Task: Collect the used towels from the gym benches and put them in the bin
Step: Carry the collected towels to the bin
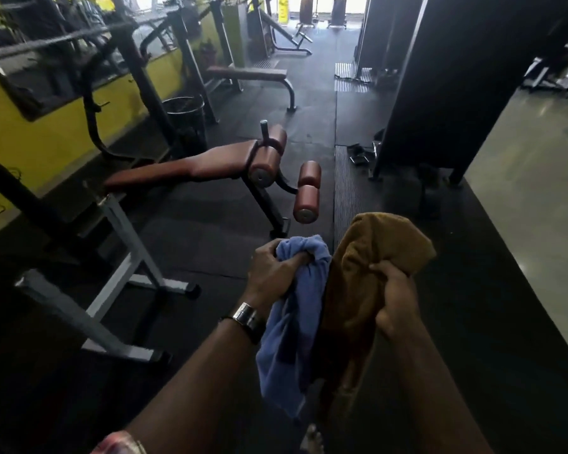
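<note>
My left hand point(272, 273) is closed around a blue towel point(289, 339) that hangs down past my wrist. My right hand point(394, 296) grips a brown towel point(371, 257), bunched up and draping below the fist. Both towels are held side by side in front of me, above the black rubber floor. A black mesh bin point(186, 121) stands on the floor further ahead to the left, behind a slanted brown bench point(190, 165). That bench carries no towel. A flat brown bench point(246, 73) further back also looks bare.
A grey metal stand point(128, 253) sits low at the left. Dark machine frames point(138, 77) line the yellow wall. A large black column point(456, 80) rises at the right, with handles point(361, 154) lying at its foot. An open strip of rubber floor point(312, 119) runs ahead.
</note>
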Tool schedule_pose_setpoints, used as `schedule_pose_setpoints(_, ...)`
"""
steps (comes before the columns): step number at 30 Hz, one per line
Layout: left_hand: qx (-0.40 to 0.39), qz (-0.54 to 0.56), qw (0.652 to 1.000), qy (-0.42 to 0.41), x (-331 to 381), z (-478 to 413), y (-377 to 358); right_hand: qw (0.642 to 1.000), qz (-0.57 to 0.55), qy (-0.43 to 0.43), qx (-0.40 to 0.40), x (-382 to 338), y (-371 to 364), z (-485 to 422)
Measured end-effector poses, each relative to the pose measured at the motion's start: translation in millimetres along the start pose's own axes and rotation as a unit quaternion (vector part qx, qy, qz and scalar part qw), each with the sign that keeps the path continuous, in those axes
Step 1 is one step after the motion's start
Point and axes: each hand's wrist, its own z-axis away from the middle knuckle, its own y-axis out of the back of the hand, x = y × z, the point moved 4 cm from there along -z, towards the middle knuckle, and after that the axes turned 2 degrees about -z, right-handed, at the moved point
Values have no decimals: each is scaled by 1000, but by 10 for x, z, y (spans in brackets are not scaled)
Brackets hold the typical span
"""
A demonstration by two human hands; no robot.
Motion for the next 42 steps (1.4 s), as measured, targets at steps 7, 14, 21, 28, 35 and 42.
schedule_pose_setpoints(7,33,33,998,33,125,-1659,-614,999,23,39,1,-926,-497,-1771)
schedule_pose_setpoints(14,10,79,997,18,60,-3339,-1451,995,35,92,33,-1446,-684,-3719)
schedule_pose_setpoints(21,-9,95,992,87,54,-5410,-2453,998,22,38,46,-2198,-1112,-5607)
schedule_pose_setpoints(28,34,56,994,89,293,-7088,-3151,997,12,61,39,-3063,-1561,-7202)
schedule_pose_setpoints(35,89,16,994,67,255,-8781,-3859,997,9,82,-6,-3732,-2141,-9085)
schedule_pose_setpoints(42,153,44,986,57,426,-10258,-4296,994,72,65,-58,-4494,-2970,-10658)
